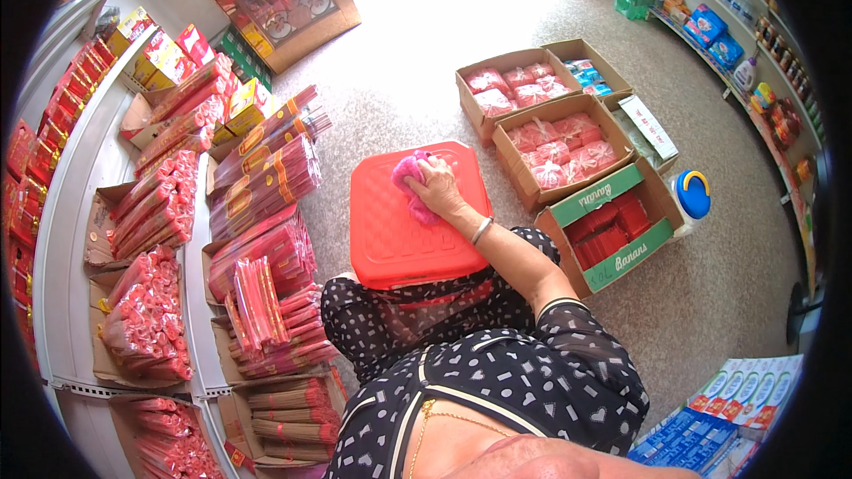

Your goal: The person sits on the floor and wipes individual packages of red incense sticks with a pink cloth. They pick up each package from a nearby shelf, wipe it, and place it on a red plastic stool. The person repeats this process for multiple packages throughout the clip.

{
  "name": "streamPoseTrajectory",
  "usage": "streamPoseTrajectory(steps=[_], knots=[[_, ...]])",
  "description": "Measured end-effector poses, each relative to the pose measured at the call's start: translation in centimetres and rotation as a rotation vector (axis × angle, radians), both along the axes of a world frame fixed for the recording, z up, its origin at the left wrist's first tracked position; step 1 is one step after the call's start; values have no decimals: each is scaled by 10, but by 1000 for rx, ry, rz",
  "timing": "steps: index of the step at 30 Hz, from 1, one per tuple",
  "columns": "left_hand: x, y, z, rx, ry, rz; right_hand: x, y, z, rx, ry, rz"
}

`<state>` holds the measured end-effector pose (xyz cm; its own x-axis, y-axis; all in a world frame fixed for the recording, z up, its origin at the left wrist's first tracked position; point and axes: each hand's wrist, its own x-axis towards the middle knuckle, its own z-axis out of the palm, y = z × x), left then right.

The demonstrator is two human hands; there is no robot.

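A pink cloth (411,176) lies bunched under my right hand (436,187), whose fingers are closed around part of it. Both rest on the upper part of a red plastic lid (393,233) with rounded corners and a raised pattern. The lid is directly before me, over my lap, and what it covers is mostly hidden. A silver bracelet (482,230) circles my right wrist. My left hand is out of view.
Shelves at left hold wrapped red candles (156,206) and boxed incense sticks (293,412). On the floor at right stand open cardboard boxes (526,196) of pink packets, a green-and-brown box (602,203) and a blue-lidded jar (692,194). A stocked shelf (725,90) curves along the far right.
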<state>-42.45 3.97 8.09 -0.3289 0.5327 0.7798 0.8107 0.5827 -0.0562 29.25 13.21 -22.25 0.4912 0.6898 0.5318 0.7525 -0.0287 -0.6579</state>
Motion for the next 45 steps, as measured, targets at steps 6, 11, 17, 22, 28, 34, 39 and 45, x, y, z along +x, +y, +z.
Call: streamPoseTrajectory(steps=[6, 11, 17, 22, 28, 34, 39, 45], knots=[[-2, 0, -8, 158, -72, -57, 1, 0, -2, 16, -20, 15], [-3, -2, -12, 514, -196, -263, 1, 2, -4, 33, -19, 7], [31, -5, -12, 941, -205, -702, -1, 0, 0, 34, 31, 10], [98, 3, -21, 631, 59, -823, 0, 5, -2, 144, 100, 35], [190, 75, -106, 102, -1796, -1699, 6, -11, -1, 345, 412, 103], [362, 89, -198, -609, -2066, -1471, 1, -54, 83, 432, 415, 115], [418, 96, -277, -861, -2208, -1548, 8, -65, 98, 330, 57, 104], [416, 94, -317, -592, -1736, -1520, -14, -47, 41, -109, -229, 168]])
